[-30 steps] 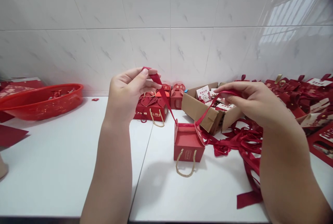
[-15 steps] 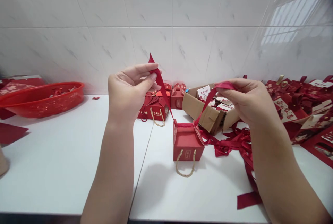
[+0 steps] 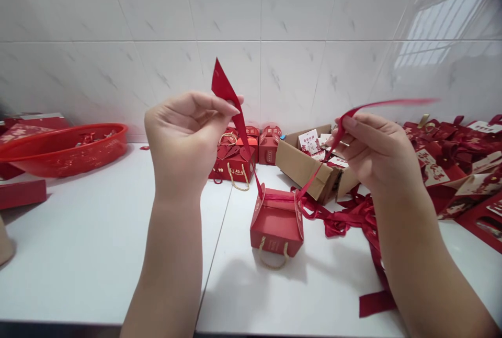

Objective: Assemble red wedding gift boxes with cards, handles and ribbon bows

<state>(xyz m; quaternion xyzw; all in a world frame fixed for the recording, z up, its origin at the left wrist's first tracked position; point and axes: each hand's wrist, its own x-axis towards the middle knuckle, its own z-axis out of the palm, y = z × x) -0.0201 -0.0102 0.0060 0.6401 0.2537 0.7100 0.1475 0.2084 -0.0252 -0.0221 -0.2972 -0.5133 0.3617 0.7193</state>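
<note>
Between my hands a small red gift box (image 3: 276,225) hangs tilted, or barely rests, at the table; I cannot tell which. A red ribbon (image 3: 277,198) runs through the top of its two side flaps. My left hand (image 3: 188,134) pinches one ribbon end, whose pointed tip sticks up above the fingers. On the other side, my right hand (image 3: 376,144) pinches the ribbon's other stretch, and its loose end streams to the right, blurred. A twisted gold cord handle (image 3: 273,265) dangles from the box front.
Loose red ribbons (image 3: 353,217) lie at the right on the white table (image 3: 98,254). Behind stand finished red boxes (image 3: 235,162) and an open cardboard box (image 3: 304,168) of printed cards. A red plastic basin (image 3: 70,152) sits left; red bags (image 3: 443,160) pile up right.
The gift box has tilted and shifted slightly left. My left hand moved left and a little up. The ribbon's right end has swung free above my right hand.
</note>
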